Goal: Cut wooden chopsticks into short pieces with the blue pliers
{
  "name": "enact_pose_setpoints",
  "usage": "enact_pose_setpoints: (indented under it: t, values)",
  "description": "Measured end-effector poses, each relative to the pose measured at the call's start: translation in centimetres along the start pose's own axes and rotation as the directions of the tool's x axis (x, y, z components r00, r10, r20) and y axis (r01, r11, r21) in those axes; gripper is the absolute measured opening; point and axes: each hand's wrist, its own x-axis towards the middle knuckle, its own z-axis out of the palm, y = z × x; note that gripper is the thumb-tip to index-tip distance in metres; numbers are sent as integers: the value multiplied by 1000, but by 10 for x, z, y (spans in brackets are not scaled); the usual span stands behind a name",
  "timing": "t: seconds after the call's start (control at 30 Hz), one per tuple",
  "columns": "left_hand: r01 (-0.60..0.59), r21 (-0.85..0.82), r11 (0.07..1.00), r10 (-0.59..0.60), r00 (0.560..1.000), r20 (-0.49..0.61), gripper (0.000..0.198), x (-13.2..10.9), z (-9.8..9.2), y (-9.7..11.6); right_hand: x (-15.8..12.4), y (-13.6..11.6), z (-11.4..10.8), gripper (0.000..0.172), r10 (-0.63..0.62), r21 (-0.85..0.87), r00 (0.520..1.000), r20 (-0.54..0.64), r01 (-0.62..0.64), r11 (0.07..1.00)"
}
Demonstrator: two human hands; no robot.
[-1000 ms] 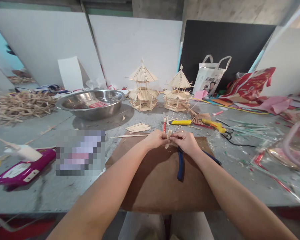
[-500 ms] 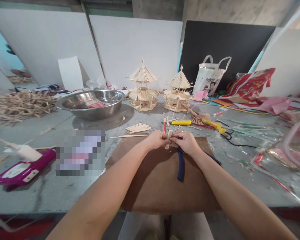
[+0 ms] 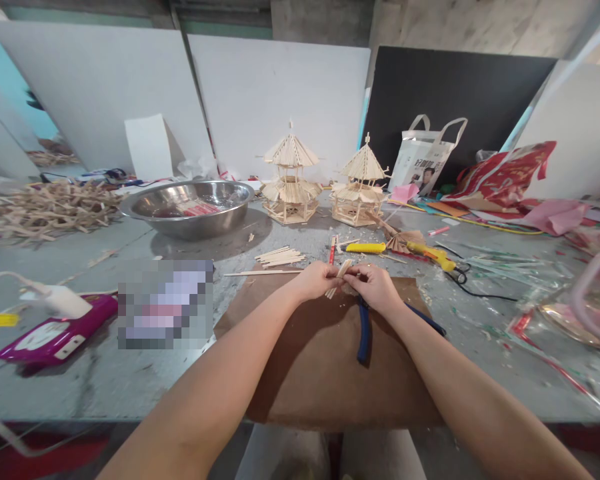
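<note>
My left hand and my right hand meet over the far edge of a brown cardboard mat. Both pinch a small bundle of thin wooden sticks, which tilts to the right between the fingertips. Blue-handled pliers lie on the mat under my right hand. Loose sticks lie just beyond my left hand. Two stick-built pagoda models, one on the left and one on the right, stand further back.
A steel bowl sits back left, a heap of wood strips beyond it. A yellow-handled tool and glue gun lie behind my hands. A magenta case with a white plug is at left; bags and plastic scraps clutter the right.
The stick bundle has tipped from nearly upright to leaning right between my fingers. The view has shifted slightly; both hands stay in the same spot.
</note>
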Motion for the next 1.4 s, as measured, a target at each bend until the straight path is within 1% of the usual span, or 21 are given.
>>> enact_pose_setpoints:
  t: [0.03, 0.1, 0.2, 0.27, 0.33, 0.53, 0.67, 0.8, 0.93, 1.1, 1.23, 1.4]
  values:
    - [13, -63, 998, -12, 1000, 16, 29, 0, 0, 0, 0, 0, 1, 16, 3, 17, 1000, 5, -3, 1000]
    - [68, -216, 974, -51, 995, 81, 31, -1, 0, 0, 0, 1, 2, 17, 12, 59, 1000, 13, -13, 998]
    - [152, -405, 901, -93, 982, 162, 33, -3, 3, 0, 1, 2, 3, 16, 3, 129, 1000, 2, -3, 992]
    - [174, -472, 864, -103, 980, 173, 33, -4, 5, 1, 0, 1, 2, 16, -3, 173, 1000, -7, 4, 985]
    - [186, -502, 844, -113, 978, 173, 33, -4, 6, 1, 0, -1, 2, 15, 9, 199, 1000, -5, -8, 980]
    - [198, -492, 848, -140, 978, 153, 31, -4, 6, 1, 0, -3, 1, 14, 87, 259, 996, 15, -88, 962]
    - [195, -480, 855, -137, 979, 153, 30, -4, 6, 2, 0, -4, 1, 14, 115, 304, 993, 36, -121, 945]
    - [206, -464, 862, -145, 976, 164, 31, -4, 6, 3, 0, -5, 1, 14, 127, 302, 991, 41, -134, 944]
    - [196, -441, 876, -133, 976, 171, 32, -4, 5, 0, 0, -6, 1, 14, 111, 305, 993, 42, -118, 945]
    - [169, -417, 893, -95, 977, 192, 31, -3, 4, -3, -1, -8, -1, 14, 92, 307, 993, 77, -112, 945]
    - [161, -375, 913, -88, 975, 206, 30, -4, 2, -1, -3, -10, -3, 13, 75, 286, 991, 108, -103, 953]
    - [177, -355, 918, -100, 969, 226, 30, -6, -1, 4, -4, -6, -2, 14, 37, 270, 992, 122, -69, 960]
